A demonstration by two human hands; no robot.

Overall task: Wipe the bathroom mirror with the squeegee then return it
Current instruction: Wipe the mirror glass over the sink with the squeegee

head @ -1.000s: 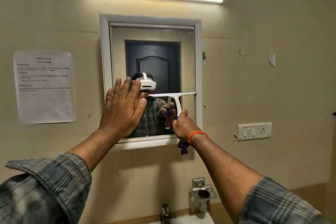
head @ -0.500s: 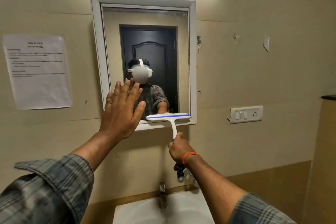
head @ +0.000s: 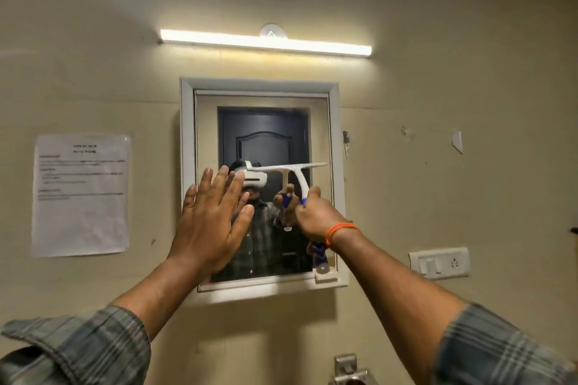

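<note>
A white-framed mirror [head: 334, 141] hangs on the beige wall. My right hand [head: 316, 216] grips the blue and white handle of a white squeegee [head: 295, 173]. Its blade lies level against the glass at mid-height, on the right half of the mirror. My left hand [head: 212, 216] is flat with fingers spread, in front of the mirror's lower left part; whether it touches the glass I cannot tell. The mirror reflects a dark door and a person with a headset.
A tube light [head: 266, 42] glows above the mirror. A printed paper sheet [head: 81, 194] is stuck to the wall at left. A white switch plate [head: 439, 262] sits at right. A metal holder [head: 347, 369] shows at the bottom edge.
The squeegee went from the mirror's middle down to its bottom edge, and is now back up at mid-height. The view tilted down, then up again. My left hand stays spread at the lower left.
</note>
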